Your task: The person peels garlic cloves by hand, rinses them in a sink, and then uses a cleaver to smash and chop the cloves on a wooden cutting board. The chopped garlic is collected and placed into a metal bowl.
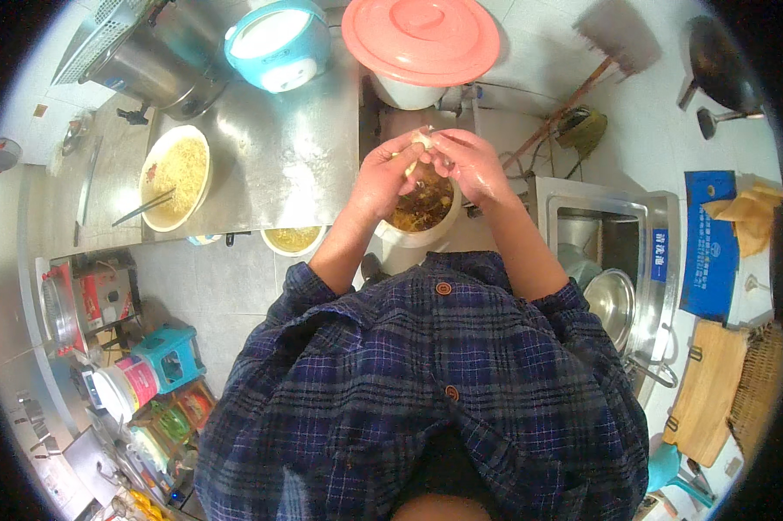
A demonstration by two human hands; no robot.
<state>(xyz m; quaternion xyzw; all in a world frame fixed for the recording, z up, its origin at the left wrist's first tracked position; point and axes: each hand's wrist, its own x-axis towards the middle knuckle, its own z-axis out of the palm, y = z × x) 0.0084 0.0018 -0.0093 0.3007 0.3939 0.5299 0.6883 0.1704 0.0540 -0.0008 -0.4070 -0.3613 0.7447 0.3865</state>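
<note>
My left hand (388, 170) and my right hand (468, 164) meet at the fingertips, pinching a small pale piece of food (421, 139) between them. The fingers cover much of it, so its exact kind is hard to tell. Both hands look wet. Just below them stands a white bucket (396, 236) holding dark and yellowish scraps (424, 208); my left hand hides part of its opening. To the left, a large white bowl (207, 195) of pale yellow, finely cut food (181, 166) sits on the steel worktop (287, 163), with dark chopsticks (145, 207) resting in it.
A pink-lidded bucket (424, 39) and a blue rice cooker (277, 49) stand beyond my hands. Under the worktop edge is a bowl of yellow food (293, 239). At right are a steel sink (655, 215) with a metal basin (609, 309), a broom (583, 124) and cutting board (707, 391).
</note>
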